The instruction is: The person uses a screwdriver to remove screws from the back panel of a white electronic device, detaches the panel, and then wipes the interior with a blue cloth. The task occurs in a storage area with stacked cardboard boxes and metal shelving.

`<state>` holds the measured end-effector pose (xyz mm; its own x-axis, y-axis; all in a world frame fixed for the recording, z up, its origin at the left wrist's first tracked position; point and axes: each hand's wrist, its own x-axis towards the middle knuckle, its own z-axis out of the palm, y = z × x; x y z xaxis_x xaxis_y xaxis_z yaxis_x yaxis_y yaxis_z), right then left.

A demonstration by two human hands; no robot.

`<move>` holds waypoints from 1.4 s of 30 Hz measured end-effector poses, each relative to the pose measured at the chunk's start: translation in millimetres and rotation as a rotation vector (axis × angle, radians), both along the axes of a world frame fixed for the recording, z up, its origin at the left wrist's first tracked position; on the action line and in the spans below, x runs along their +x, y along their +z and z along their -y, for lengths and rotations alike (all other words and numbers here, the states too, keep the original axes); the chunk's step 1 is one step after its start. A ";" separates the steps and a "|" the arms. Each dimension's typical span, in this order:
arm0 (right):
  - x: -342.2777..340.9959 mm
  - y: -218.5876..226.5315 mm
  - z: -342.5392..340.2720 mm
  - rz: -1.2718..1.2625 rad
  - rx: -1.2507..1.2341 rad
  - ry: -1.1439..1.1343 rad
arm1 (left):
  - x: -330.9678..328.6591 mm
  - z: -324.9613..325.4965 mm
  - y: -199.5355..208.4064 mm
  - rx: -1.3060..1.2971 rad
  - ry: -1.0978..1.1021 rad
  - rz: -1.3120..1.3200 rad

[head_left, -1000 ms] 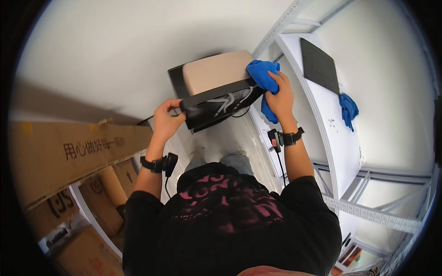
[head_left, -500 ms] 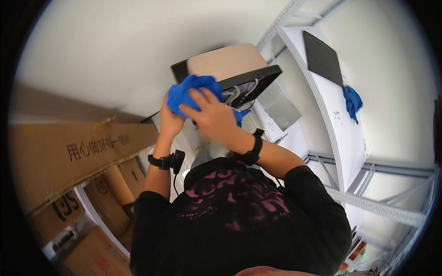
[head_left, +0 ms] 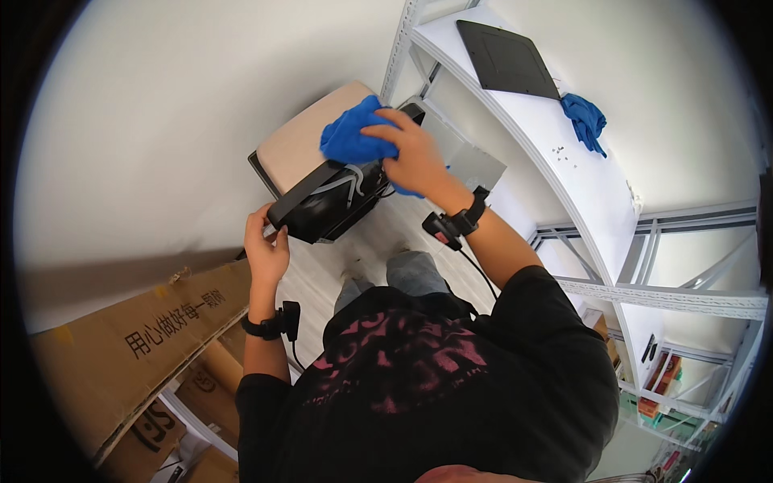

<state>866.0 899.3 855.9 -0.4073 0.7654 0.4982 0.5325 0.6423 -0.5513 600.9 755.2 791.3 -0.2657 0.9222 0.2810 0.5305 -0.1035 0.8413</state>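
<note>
A boxy appliance [head_left: 296, 137] with a beige top and a black frame is tilted by the wall, pale hoses showing in its open side. My left hand [head_left: 269, 248] grips the near-left corner of its black rim, fingers and thumb closed around the edge. In my right hand [head_left: 412, 157] is a blue cloth [head_left: 353, 138], pressed against the beige top and the rim near the far-right end. Part of the cloth hangs below that hand. The cloth hides some of the rim.
To the right, a white shelf [head_left: 576, 193] on a metal frame bears a black flat panel [head_left: 509, 58], a second blue cloth [head_left: 585, 122] and several small scattered pieces [head_left: 564, 155]. A grey sheet [head_left: 467, 153] lies beyond the appliance. Cardboard boxes [head_left: 153, 318] fill the lower left.
My left hand has let go of the cloth and moved down-left to the appliance's corner. The right hand, still with the cloth, has moved right. The appliance appears turned and lower left in view.
</note>
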 end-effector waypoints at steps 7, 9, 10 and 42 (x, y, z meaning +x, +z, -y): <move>53.7 -10.3 -47.3 -0.174 -0.132 -0.092 | 8.5 -1.0 2.5 -0.121 0.133 -0.047; 66.1 -21.3 -59.5 -0.286 -0.197 -0.091 | 14.2 -0.6 7.7 -0.129 0.169 -0.139; 69.6 -22.9 -59.2 -0.325 -0.256 -0.073 | 16.7 -1.5 9.4 -0.110 0.170 -0.202; 73.2 -54.3 24.2 -0.167 -0.184 0.407 | 57.7 -50.5 78.0 -0.178 0.021 -0.902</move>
<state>939.2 875.1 801.5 -0.6182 0.6420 0.4535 0.1526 0.6640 -0.7320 658.6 805.7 869.3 -0.0322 0.9693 0.2439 0.9939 0.0053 0.1102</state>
